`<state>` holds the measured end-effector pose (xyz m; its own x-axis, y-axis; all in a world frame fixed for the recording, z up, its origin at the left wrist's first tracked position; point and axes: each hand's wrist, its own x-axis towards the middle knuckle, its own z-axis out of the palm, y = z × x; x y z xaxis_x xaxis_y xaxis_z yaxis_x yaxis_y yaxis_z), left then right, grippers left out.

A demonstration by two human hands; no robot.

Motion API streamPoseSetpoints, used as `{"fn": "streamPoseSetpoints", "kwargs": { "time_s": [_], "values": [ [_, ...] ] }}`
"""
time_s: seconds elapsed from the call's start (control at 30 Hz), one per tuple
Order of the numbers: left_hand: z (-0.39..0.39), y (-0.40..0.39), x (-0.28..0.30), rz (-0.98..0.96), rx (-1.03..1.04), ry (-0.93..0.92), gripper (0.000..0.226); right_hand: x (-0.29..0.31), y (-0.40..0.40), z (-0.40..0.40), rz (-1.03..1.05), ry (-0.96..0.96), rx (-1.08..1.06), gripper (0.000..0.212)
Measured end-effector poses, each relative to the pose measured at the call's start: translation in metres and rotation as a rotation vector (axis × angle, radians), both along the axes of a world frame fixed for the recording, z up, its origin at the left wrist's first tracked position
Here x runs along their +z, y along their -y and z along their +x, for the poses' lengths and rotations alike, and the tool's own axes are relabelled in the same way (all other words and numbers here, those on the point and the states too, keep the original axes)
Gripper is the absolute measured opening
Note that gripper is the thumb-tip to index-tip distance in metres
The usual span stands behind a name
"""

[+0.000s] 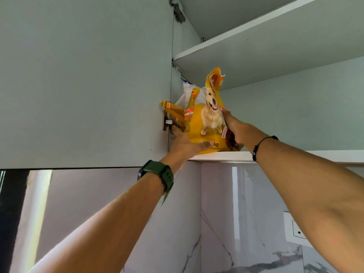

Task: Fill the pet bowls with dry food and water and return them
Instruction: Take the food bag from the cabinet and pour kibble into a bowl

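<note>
Dog food bag (204,123) stands upright on the lowest cabinet shelf (295,155), its long axis vertical, between both hands: left hand (185,144) cups its lower left corner, right hand (234,129) pinches its right edge, equally near.

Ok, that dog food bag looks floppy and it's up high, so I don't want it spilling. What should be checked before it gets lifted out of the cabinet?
1. Left hand holds the bag's lower left side: ok.
2. Right hand holds the right edge of the dog food bag: ok.
3. Cabinet door swung clear of the opening: ok.
4. Bag top closed: not ok, it looks torn open and flops upward.
5. Bag base resting on the bottom shelf: ok.
6. Weight of the bag: cannot tell.
</note>
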<state>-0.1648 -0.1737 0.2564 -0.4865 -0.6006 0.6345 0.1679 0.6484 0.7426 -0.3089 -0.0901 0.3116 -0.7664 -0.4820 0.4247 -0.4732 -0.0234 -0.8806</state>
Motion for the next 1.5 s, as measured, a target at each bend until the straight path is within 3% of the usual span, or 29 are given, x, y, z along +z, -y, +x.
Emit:
{"fn": "streamPoseSetpoints", "kwargs": {
  "time_s": [0.2, 0.33, 0.57, 0.77, 0.97, 1.3, 1.5],
  "values": [
    [0.011, -0.002, -0.004, 0.133, -0.104, -0.083, 0.089, -0.002, -0.019, 0.021, 0.037, 0.009, 0.104, 0.062],
    [0.021, -0.016, -0.010, 0.238, -0.192, -0.173, 0.070, -0.007, -0.027, 0.026, -0.008, 0.005, 0.157, 0.056],
    [0.056, -0.046, -0.020, 0.259, -0.243, -0.261, 0.069, -0.012, -0.045, 0.054, -0.118, 0.037, 0.179, 0.070],
    [0.096, -0.067, -0.046, 0.188, -0.302, -0.264, 0.075, -0.039, -0.072, 0.078, -0.279, -0.053, 0.196, 0.059],
    [0.125, -0.092, -0.107, 0.131, -0.294, -0.106, 0.101, -0.133, -0.100, 0.099, -0.375, 0.054, 0.219, 0.054],
    [0.102, -0.119, -0.275, 0.379, -0.468, 0.155, 0.090, -0.325, -0.160, 0.098, -0.211, 0.289, -0.008, 0.093],
    [0.100, -0.157, -0.374, 0.449, -0.583, 0.287, 0.083, -0.427, -0.219, 0.115, -0.190, 0.359, -0.180, 0.078]
  ]
}}
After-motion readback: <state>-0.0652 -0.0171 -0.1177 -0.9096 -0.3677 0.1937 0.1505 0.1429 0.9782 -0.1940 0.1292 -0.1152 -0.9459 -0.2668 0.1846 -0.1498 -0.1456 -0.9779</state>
